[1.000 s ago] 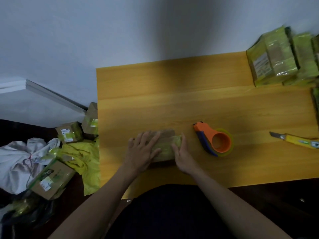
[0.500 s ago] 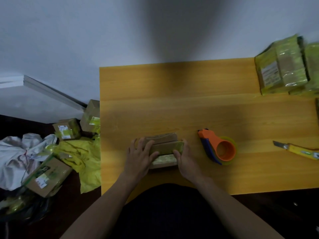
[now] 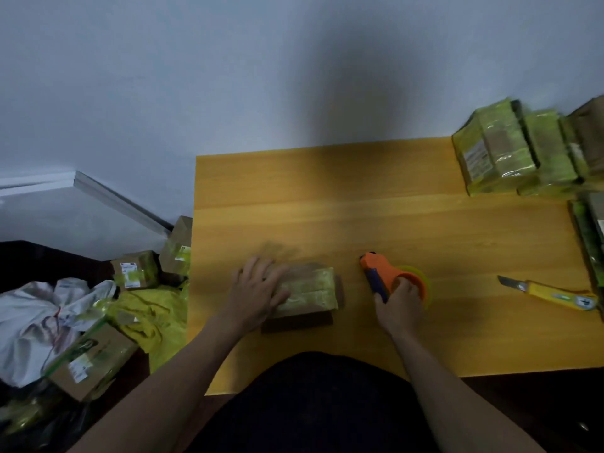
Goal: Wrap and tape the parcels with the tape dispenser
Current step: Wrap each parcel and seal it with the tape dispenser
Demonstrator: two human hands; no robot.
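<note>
Near the table's (image 3: pixel 327 197) front edge, the left hand (image 3: pixel 256 294) presses spread fingers on the parcel (image 3: pixel 309 291). Just right of it, the right hand (image 3: pixel 400 304) curls round the tape dispenser (image 3: pixel 389 277). Bare wood lies behind; a knife (image 3: pixel 552 292) lies farther right.

A brown cardboard parcel (image 3: pixel 307 291), its top banded with shiny yellow-green tape, lies flat near the front edge of the wooden surface (image 3: pixel 327 197), with the left hand (image 3: pixel 258 294) pressed over its left end. Just to its right, apart from it, the tape dispenser (image 3: pixel 394 279) rests on the surface: an orange body with a dark blue handle and a yellow-green roll, its nose pointing away, the right hand (image 3: pixel 400 305) curled over its near side. More taped parcels (image 3: pixel 496 158) are stacked at the far right corner.
</note>
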